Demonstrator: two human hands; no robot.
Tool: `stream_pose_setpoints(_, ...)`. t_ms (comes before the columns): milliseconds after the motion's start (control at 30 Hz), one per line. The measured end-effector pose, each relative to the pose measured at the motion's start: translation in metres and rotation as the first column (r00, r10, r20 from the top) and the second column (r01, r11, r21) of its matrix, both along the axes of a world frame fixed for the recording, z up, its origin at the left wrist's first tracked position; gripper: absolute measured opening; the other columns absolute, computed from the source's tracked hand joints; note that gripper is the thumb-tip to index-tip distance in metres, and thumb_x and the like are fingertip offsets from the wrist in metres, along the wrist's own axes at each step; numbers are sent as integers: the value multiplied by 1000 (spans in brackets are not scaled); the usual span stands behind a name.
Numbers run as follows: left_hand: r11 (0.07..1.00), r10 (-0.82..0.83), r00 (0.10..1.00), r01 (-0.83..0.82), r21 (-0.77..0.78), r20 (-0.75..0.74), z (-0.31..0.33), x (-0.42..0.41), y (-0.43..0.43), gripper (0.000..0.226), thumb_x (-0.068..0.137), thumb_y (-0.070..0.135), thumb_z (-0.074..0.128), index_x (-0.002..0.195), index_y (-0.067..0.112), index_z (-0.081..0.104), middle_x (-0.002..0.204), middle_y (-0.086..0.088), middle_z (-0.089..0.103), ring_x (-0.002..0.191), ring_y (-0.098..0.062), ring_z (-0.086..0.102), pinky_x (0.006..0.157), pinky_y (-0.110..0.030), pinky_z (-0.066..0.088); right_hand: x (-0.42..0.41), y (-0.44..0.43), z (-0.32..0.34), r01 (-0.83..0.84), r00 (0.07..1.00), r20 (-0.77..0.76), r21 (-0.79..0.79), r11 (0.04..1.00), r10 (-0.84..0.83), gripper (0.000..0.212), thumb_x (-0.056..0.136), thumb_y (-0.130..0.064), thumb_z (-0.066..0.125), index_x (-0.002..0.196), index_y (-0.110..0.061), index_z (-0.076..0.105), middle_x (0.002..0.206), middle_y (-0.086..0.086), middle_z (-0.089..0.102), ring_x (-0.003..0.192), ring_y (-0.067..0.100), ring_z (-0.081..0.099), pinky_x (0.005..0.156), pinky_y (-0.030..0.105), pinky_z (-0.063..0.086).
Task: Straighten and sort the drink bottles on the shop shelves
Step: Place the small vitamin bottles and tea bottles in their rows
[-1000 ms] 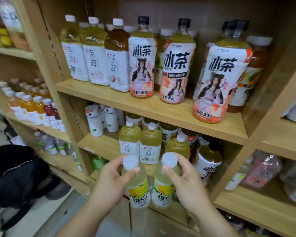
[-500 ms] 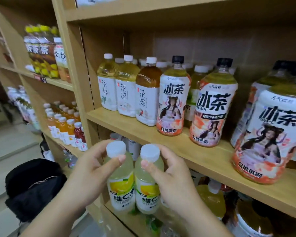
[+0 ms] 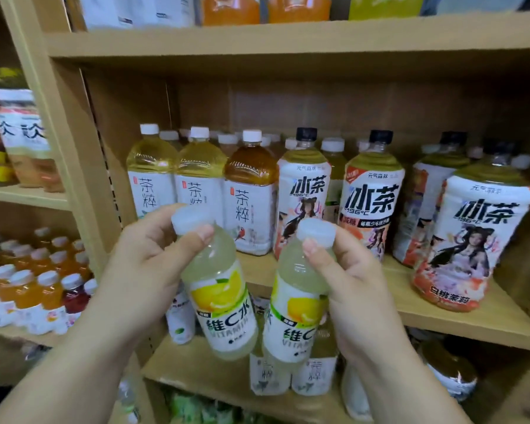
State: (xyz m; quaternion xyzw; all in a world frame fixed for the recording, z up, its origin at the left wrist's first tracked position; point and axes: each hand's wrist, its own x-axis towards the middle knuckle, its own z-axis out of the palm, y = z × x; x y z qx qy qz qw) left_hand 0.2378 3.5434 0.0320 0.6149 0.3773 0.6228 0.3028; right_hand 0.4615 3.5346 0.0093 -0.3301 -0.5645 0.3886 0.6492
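Shop shelves, mid-tidy: we see two lemon vitamin-C drinks held up side by side. Far left of the left hand, in the neighbouring bay, small orange and red bottles stand in rows. The left hand curls round the neck of the left lemon bottle, thumb pressed just under its white cap, and the bottle's base leans toward its twin. Just beside it (we cannot tell whether the two touch) is the right lemon bottle. Its base leans the opposite way, and the right hand pinches its neck below the cap. Behind and above both hands, on the middle shelf, stand white-capped tea bottles, two pale and one amber, then black-capped iced-tea bottles with a figure on their labels. One more iced-tea bottle stands near the shelf's front edge, up and right of the right hand. Below the hands, bottles on the lower shelf are partly hidden.
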Motion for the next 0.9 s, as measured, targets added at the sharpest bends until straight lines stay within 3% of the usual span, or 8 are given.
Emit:
stream_pose_setpoints(167, 999, -20, 1000, 21, 40, -20, 12, -35, 28, 13, 87, 34, 70, 99, 34, 77, 101, 3, 79, 94, -20, 75, 84, -42, 58, -23, 1, 20, 114, 993, -34, 5, 993, -114, 18, 95, -22, 65, 110, -19, 75, 102, 5, 78, 88, 18, 74, 63, 19, 55)
stream_pose_setpoints(233, 997, -20, 1000, 21, 68, -15, 24, -48, 40, 12, 87, 34, 68, 94, 38, 77, 97, 7, 79, 89, -12, 72, 79, -33, 55, -34, 7, 33, 149, 989, -15, 48, 988, -148, 16, 98, -20, 63, 110, -18, 74, 100, 1, 79, 88, 13, 74, 66, 19, 55)
stream_pose_setpoints(333, 999, -1, 1000, 1, 48, -11, 40, -64, 64, 10, 87, 39, 69, 93, 36, 76, 94, 4, 76, 85, -14, 69, 75, -37, 53, -54, 23, 54, 194, 979, 42, 107, 975, -199, 16, 101, -21, 62, 112, -16, 73, 96, -5, 78, 86, 7, 73, 70, 20, 55)
stream_pose_setpoints(500, 1000, 10, 998, -8, 23, -69, 48, -70, 100, 5, 94, 30, 70, 98, 28, 72, 99, -3, 74, 86, -15, 69, 78, -38, 55, -85, 67, 62, 273, 942, 149, 173, 946, -299, 15, 97, -33, 65, 108, -25, 72, 102, -2, 77, 99, 19, 72, 94, 54, 57)
stream_pose_setpoints(567, 1000, 22, 997, -22, -7, -76, 48, -70, 109, 6, 97, 29, 69, 101, 28, 72, 103, -4, 75, 92, -19, 71, 83, -43, 58, -94, 79, 57, 276, 940, 160, 170, 946, -303, 17, 96, -36, 64, 109, -27, 71, 104, -4, 76, 102, 19, 71, 95, 56, 55)
stream_pose_setpoints(767, 992, 122, 973, -111, 66, -194, 37, -58, 113, 15, 97, 46, 63, 108, 36, 67, 102, 10, 73, 97, -16, 69, 89, -47, 58, -109, 92, 40, 406, 868, 214, 214, 888, -448, 37, 101, -40, 60, 135, -27, 59, 130, -16, 64, 124, 1, 56, 109, 34, 47)
stream_pose_setpoints(833, 988, 153, 951, -136, 79, -270, 26, -60, 114, 39, 92, 59, 59, 124, 37, 62, 116, 15, 71, 108, -9, 67, 96, -47, 55, -110, 91, 30, 422, 817, 322, 233, 876, -479, 53, 99, -41, 63, 147, -28, 46, 143, -16, 52, 133, -2, 45, 110, 19, 39)
stream_pose_setpoints(900, 984, 179, 911, -163, 75, -371, 13, -64, 114, 68, 86, 70, 57, 144, 37, 47, 137, 14, 62, 127, -12, 59, 106, -47, 49, -107, 89, 19, 434, 774, 390, 249, 866, -499, 65, 97, -39, 66, 154, -28, 36, 150, -15, 43, 139, -2, 38, 114, 19, 34)
